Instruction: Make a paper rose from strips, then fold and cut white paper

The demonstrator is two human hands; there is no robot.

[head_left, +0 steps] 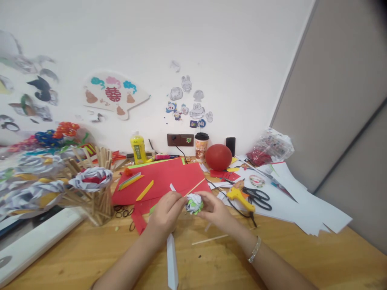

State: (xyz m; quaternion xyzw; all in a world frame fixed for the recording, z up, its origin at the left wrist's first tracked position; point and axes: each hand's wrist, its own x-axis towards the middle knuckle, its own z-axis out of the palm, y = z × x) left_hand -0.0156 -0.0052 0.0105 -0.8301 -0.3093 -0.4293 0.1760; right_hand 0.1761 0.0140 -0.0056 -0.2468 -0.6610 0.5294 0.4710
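Note:
Between my two hands is a small paper flower (193, 204) with white petals and green parts. My left hand (167, 214) pinches it from the left, fingers closed. From the other side, the fingers of my right hand (215, 208) close around its edge. A thin wooden stick (196, 186) slants up and right from behind the flower; whether it joins the flower is hidden. Passing behind my left hand is a long white paper strip (172, 262); I cannot tell if that hand grips it. Another wooden stick (210, 240) lies on the wooden table (199, 272).
Red paper sheets (172, 175) lie beyond my hands. To the right are a yellow glue gun (240, 198) with its cable, black-handled scissors (258, 197), white paper (314, 211) and a red balloon (218, 157). At left, finished paper flowers (92, 178) stand among wooden sticks.

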